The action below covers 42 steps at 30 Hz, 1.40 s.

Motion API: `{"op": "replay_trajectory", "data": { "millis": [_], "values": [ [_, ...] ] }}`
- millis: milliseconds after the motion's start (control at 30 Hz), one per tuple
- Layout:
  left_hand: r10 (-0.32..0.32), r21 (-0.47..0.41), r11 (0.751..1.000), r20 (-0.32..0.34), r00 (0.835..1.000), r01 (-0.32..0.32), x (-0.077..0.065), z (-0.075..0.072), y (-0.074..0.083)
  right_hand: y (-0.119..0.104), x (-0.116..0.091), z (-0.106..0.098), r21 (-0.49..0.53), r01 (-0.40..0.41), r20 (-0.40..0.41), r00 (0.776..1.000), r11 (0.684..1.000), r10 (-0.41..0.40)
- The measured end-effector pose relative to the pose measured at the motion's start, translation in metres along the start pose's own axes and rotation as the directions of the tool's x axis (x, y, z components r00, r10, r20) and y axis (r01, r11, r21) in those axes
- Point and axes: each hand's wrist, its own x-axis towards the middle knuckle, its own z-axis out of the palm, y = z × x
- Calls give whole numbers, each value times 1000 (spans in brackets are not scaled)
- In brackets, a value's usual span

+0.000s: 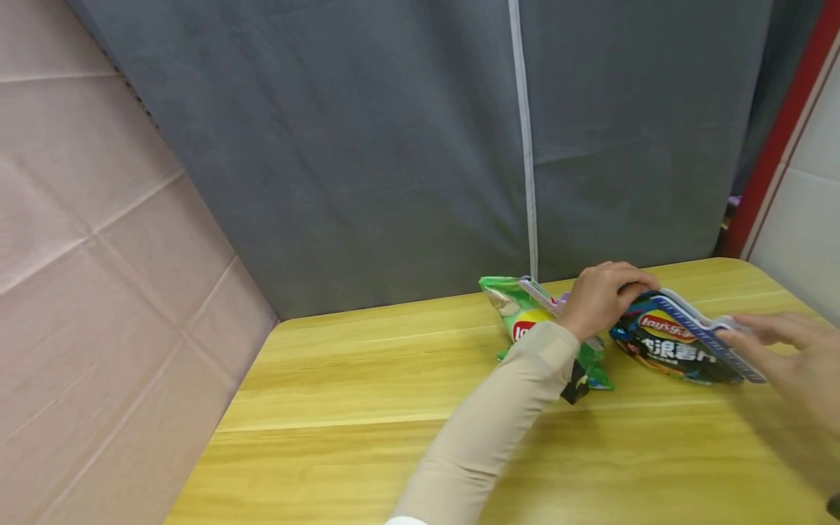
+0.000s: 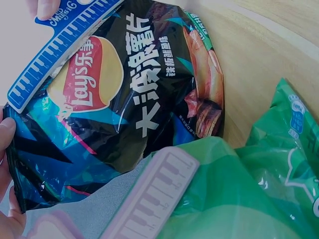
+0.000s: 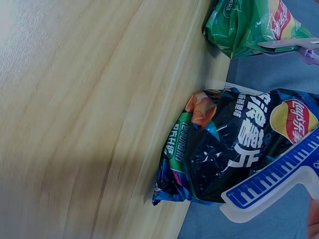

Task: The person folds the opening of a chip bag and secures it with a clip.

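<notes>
A black Lay's chip bag (image 1: 656, 351) is on the table's right side. My left hand (image 1: 600, 295) grips its upper left corner; in the left wrist view, fingertips (image 2: 5, 134) pinch that edge. My right hand (image 1: 797, 354) holds the handle of a blue-and-white clip (image 1: 705, 335) with piano-key markings. The clip lies along the bag's upper edge, its lower end reaching past the bag. Whether its two arms are locked is not visible. Left of my left hand, partly behind the forearm, stands a green Lay's bag (image 1: 505, 299) with a pale purple piano-key clip (image 1: 539, 295) along its top.
Under both bags is a yellow wood-grain table (image 1: 328, 386). A grey curtain (image 1: 361, 182) hangs along its back edge, a pinkish panel (image 1: 118, 292) stands at the left, and a white wall (image 1: 807, 204) at the right.
</notes>
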Motion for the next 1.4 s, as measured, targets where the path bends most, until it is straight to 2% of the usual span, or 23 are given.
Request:
{"op": "replay_trajectory", "data": {
  "millis": [267,800,867,1033,1133,1167,1200,1267,1333,1400],
  "values": [
    [2,0,1000,-12,1000,-2,-1,0,-1,-10,2,1,-9,-30,-18,999,1000,30],
    [-21,-19,1000,9,1000,22,-1,-2,0,-10,4,3,-60,-53,-7,999,997,52],
    [-24,-20,1000,10,1000,24,-1,-2,0,-6,3,4,-51,-62,-7,998,997,61],
    [-28,-9,1000,12,1000,28,-1,-1,0,22,-4,8,-32,-46,-23,999,998,45],
    [-28,-6,1000,5,1000,28,-1,0,-1,39,-8,9,-65,-43,-19,999,997,42],
    [-28,-8,1000,4,1000,28,-1,0,-1,51,-12,10,-75,-49,-15,999,996,48],
    [-28,-10,1000,3,1000,28,-1,0,-1,49,-12,10,-79,-48,-14,999,996,47],
    [-26,-13,1000,0,1000,26,-1,1,-1,57,-15,11,-69,-40,-17,999,997,39],
    [-28,-13,1000,5,1000,28,-1,0,-1,49,-12,10,-49,-35,-17,999,998,34],
    [-28,-12,1000,9,1000,28,-1,0,-1,24,-4,9,-31,-35,-21,999,999,34]
  ]
}}
